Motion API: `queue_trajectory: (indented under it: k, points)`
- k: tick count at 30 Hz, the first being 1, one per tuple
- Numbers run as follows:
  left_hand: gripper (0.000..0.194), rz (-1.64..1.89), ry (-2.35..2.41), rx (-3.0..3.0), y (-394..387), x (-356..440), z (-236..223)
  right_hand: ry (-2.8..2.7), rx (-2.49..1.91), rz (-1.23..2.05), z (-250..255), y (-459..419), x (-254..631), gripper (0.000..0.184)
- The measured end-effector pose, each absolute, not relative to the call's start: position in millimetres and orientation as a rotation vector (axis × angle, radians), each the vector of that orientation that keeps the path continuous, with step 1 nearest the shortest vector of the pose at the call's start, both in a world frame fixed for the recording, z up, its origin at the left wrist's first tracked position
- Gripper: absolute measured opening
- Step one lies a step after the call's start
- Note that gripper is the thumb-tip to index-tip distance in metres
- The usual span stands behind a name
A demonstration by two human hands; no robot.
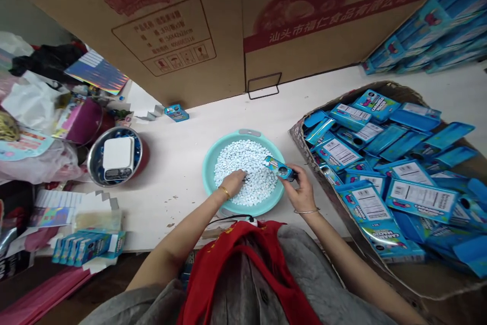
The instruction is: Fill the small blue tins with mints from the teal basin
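Observation:
A turquoise basin (206,173) in front of me holds a heap of small white candies (249,155). My left hand (235,183), a gold bracelet on its wrist, reaches into the basin. Its fingers are drawn together, with the tips down among the candies and partly hidden. Over the basin's right rim, my right hand (300,190) grips a small blue printed box (277,166) between thumb and fingers. The box lies roughly level, its far end pointing left over the candies, and a dark round hole shows on its side.
At right stands a cardboard tray (300,135) heaped with blue boxes (380,198). Large cartons (213,5) wall off the back. A metal bowl (140,157) holding a white scale (118,155), a lone blue box (177,112) and grouped boxes (85,246) are at left.

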State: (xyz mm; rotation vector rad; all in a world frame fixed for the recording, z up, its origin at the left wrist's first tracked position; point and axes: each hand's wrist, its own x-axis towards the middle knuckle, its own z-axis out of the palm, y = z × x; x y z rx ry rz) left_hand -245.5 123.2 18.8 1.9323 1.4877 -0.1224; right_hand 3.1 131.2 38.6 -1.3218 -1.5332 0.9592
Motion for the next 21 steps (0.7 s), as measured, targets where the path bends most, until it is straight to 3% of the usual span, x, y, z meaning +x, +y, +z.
queue_trajectory:
  k: [6,14,17,21]
  points:
    - [0.029,0.066,1.437,1.850,118.0,-244.3,32.1,-1.502,-1.341,0.955,43.1,132.5,6.9,0.036]
    - [0.026,0.229,1.364,1.943,108.4,-286.7,136.9,-1.710,-1.273,0.885,50.6,129.7,-4.9,0.034]
    - [0.024,0.107,1.340,2.056,115.2,-277.4,175.7,-1.784,-1.212,0.866,50.8,126.0,-14.2,0.036]
    - [0.023,-0.325,1.429,2.198,124.6,-247.8,214.6,-1.857,-1.151,0.835,51.4,118.8,-25.2,0.038]
